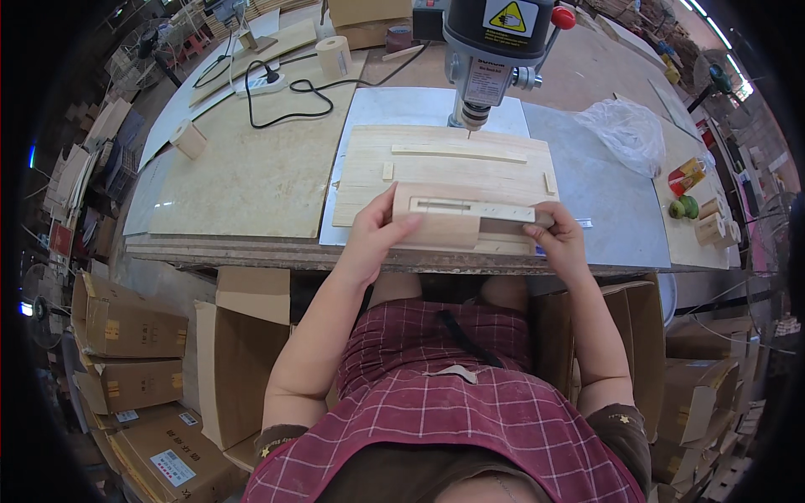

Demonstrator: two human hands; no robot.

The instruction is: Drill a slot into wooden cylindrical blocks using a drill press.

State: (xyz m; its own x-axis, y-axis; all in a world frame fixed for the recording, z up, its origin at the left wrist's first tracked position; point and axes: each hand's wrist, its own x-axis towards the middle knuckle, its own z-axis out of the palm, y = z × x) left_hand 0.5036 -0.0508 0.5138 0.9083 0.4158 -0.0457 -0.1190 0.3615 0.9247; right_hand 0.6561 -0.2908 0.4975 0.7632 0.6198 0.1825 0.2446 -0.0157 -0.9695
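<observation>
Close to the table's front edge, both hands hold a pale wooden box (440, 231) with a long slotted recess along its upper face. My left hand (375, 235) is closed on its left end, the thumb lying on the front side. My right hand (562, 241) pinches its right end, where a light strip with small holes (506, 211) lies above a dark gap. Behind the box, a flat wooden board (453, 180) carries a long thin batten (457, 154) and two short blocks, one at the left (387, 171) and one at the right (549, 182).
A drill press (490, 63) stands over the board's far edge. On the left lie a power strip (262, 82) with a black cable and round wooden pieces (189, 140). On the right are a plastic bag (625, 134) and green fruit (683, 207). Cardboard boxes (134, 323) stand below.
</observation>
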